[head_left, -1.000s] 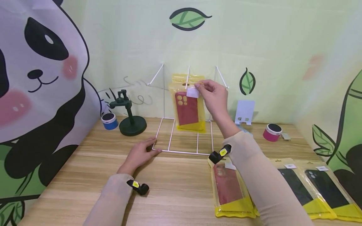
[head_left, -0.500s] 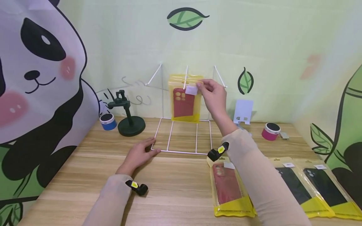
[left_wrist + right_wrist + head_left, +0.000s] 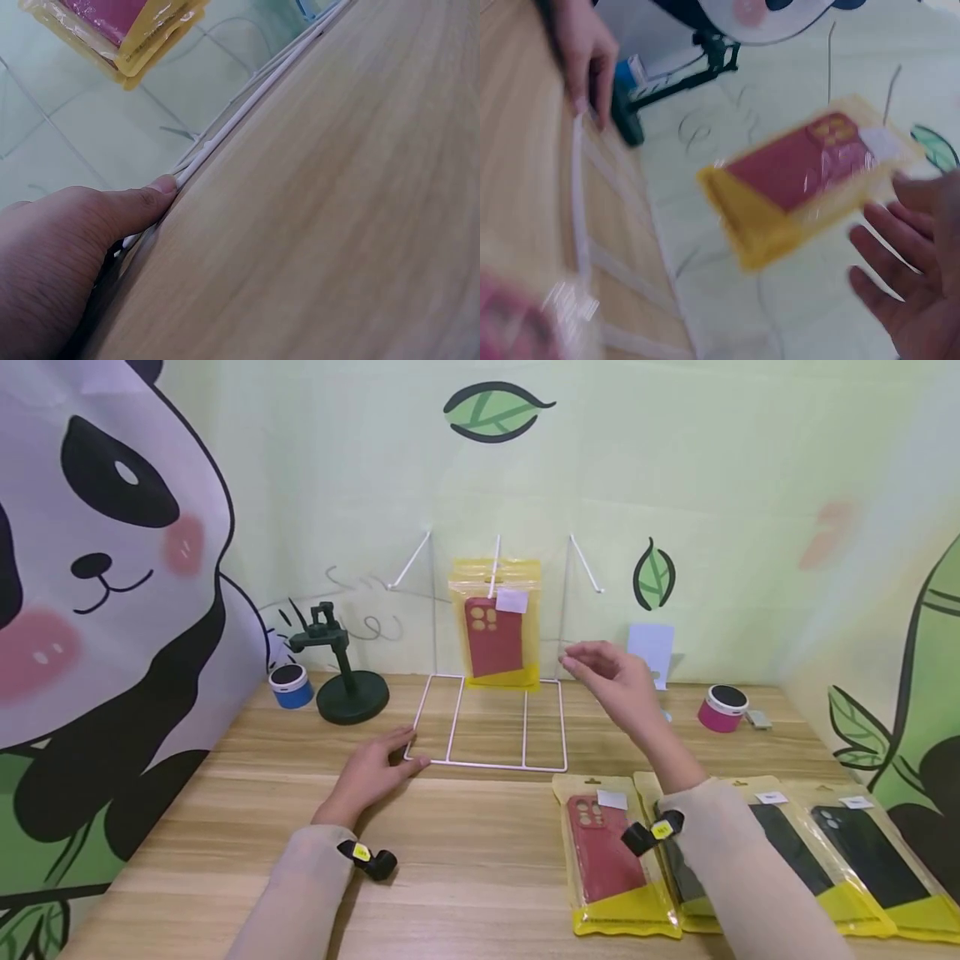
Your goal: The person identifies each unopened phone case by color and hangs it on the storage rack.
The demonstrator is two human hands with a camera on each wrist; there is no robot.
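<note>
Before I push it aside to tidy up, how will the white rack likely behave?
The rack is probably light for its size: thin wire, mostly gaps. It may slide, as it stands on a smooth-looking table. Pushed up high, it could tip, being tall with a pouch on its middle hook.

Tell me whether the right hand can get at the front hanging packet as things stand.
Probably yes: the right hand is empty and near the front hanging packet, with nothing visible between them. The left hand touches the base of the white rack, out of the way.
</note>
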